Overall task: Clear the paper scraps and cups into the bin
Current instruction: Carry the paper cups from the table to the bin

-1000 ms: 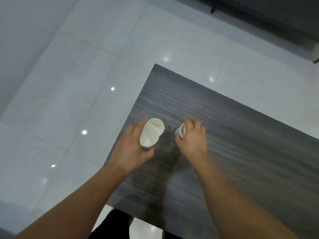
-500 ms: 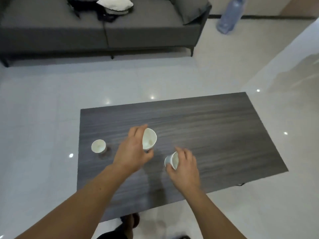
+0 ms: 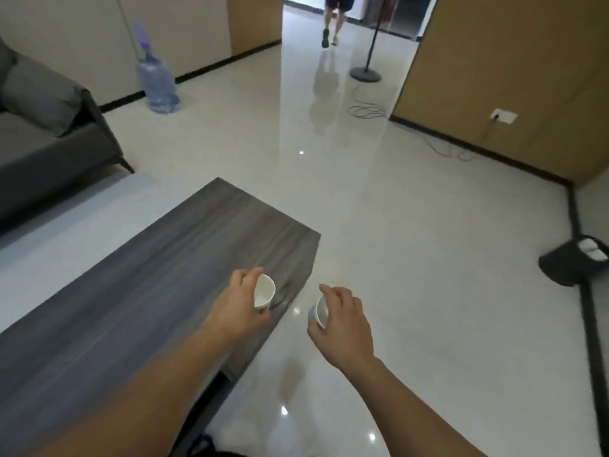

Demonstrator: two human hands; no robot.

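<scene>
My left hand (image 3: pixel 235 308) grips a white paper cup (image 3: pixel 264 291), tilted with its mouth facing right, above the near right corner of the dark wooden table (image 3: pixel 148 275). Off the table's edge, over the floor, my right hand (image 3: pixel 342 321) holds a second white paper cup (image 3: pixel 321 313), its mouth turned to the left. A black bin (image 3: pixel 566 263) with white items inside stands on the floor at the far right, by the wall. No paper scraps show in this view.
A grey sofa (image 3: pixel 43 136) stands at the left behind the table. A blue water bottle (image 3: pixel 156 80) sits by the far wall. A lamp stand (image 3: pixel 365 73) and loose cable (image 3: pixel 367 111) lie near the doorway, where a person (image 3: pixel 334 19) walks away.
The view has swung to the right, from the table's middle to its right end. Both hands, each with its cup, now sit near the table's corner; the third cup has left the view.
</scene>
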